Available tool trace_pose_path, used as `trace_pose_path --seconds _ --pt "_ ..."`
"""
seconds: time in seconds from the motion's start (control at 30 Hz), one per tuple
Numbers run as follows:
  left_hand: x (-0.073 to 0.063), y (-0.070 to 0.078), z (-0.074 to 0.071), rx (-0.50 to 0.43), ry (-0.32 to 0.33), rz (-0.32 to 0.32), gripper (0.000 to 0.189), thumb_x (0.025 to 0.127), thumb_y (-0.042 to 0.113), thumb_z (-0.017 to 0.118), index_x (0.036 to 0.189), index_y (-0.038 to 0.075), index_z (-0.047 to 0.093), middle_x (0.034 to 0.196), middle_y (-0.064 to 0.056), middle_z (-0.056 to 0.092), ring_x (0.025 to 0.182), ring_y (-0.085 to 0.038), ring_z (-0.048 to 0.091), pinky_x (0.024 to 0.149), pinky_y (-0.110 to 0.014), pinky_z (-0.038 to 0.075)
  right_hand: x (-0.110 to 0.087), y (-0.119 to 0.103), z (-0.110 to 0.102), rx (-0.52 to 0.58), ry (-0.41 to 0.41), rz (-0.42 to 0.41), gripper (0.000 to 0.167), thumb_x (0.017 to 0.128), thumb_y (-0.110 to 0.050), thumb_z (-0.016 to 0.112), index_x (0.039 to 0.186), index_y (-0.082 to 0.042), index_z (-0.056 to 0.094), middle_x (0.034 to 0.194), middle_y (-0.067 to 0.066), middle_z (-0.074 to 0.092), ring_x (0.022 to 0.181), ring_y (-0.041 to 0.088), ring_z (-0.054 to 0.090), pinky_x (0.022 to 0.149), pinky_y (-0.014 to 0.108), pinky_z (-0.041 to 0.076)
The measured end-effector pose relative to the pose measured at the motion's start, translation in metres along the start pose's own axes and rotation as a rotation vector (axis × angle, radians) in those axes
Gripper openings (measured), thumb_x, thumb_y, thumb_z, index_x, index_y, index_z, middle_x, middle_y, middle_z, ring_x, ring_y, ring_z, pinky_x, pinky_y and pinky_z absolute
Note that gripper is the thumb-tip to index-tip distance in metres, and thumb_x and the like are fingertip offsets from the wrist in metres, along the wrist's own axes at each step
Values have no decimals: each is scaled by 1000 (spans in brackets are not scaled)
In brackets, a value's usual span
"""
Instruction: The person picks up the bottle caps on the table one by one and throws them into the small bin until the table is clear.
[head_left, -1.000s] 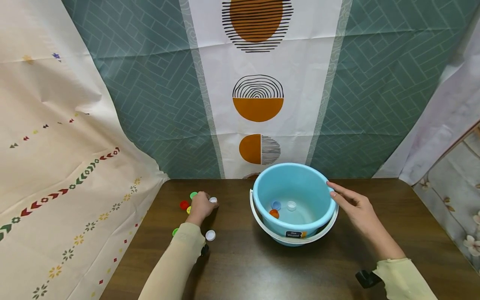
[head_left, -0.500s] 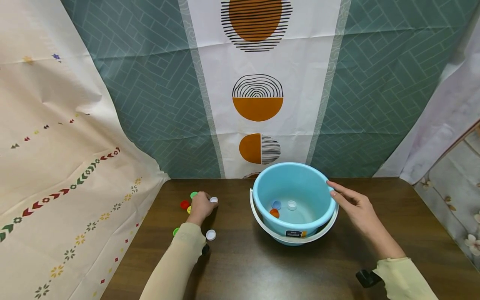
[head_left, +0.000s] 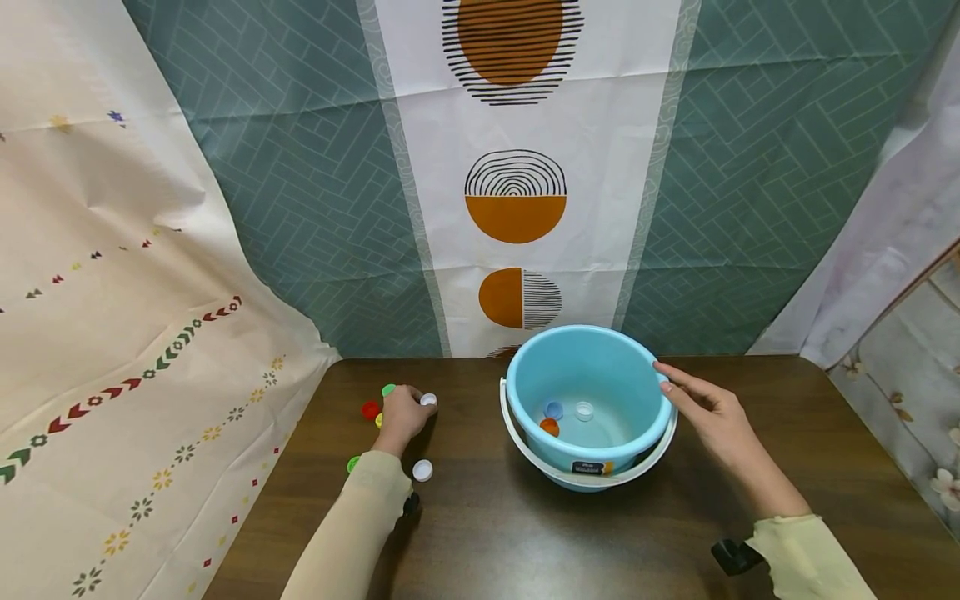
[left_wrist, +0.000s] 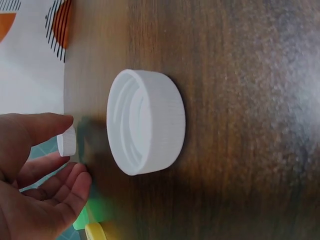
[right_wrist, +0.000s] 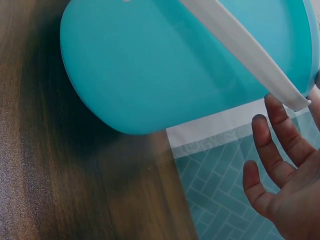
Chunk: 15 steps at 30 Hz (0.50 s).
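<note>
My left hand (head_left: 401,417) is at the left of the table, its thumb and a finger pinching a small white bottle cap (left_wrist: 66,142) low over the wood. Near it lie a red cap (head_left: 371,410), a green cap (head_left: 387,389) and a partly hidden yellow cap (head_left: 378,420). Closer to me are another white cap (head_left: 422,471), hollow side up, and a second green cap (head_left: 352,463). My right hand (head_left: 708,412) holds the rim of a light blue bucket (head_left: 581,354) with thumb and index finger; its other fingers are spread outside.
Inside the bucket lie a blue cap (head_left: 553,410), an orange cap (head_left: 550,427) and a whitish cap (head_left: 584,411). The bucket's white handle (head_left: 525,450) hangs down at the front. A patterned curtain (head_left: 322,192) stands behind the brown table (head_left: 480,542).
Both hands stay almost where they were; the left still pinches the white bottle cap and the right still holds the bucket's rim. The view shifts very slightly.
</note>
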<state>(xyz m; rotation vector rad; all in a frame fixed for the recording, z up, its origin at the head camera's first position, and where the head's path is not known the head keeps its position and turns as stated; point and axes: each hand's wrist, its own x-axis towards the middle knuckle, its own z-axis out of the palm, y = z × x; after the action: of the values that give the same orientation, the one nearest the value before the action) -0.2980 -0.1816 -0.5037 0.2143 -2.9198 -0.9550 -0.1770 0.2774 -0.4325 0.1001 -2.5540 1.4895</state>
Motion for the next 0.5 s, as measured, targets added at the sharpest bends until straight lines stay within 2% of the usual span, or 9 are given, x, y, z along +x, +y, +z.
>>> trace_pose_path --seconds 0.3,0.5 --pt "-5 3 -3 -45 39 7 30 77 23 74 96 0 69 92 -13 69 77 -23 60 70 -37 54 0 1 1 -4 -2 -4 41 94 -41 51 134 -32 51 137 -1 53 110 -13 49 83 8 42" --pt "-6 8 -7 -72 107 45 29 79 21 71 97 -1 70 89 -12 70 79 -23 63 69 -36 54 0 2 0 -12 2 -8 40 94 -41 50 134 -33 51 136 -1 54 110 -13 49 83 7 41"
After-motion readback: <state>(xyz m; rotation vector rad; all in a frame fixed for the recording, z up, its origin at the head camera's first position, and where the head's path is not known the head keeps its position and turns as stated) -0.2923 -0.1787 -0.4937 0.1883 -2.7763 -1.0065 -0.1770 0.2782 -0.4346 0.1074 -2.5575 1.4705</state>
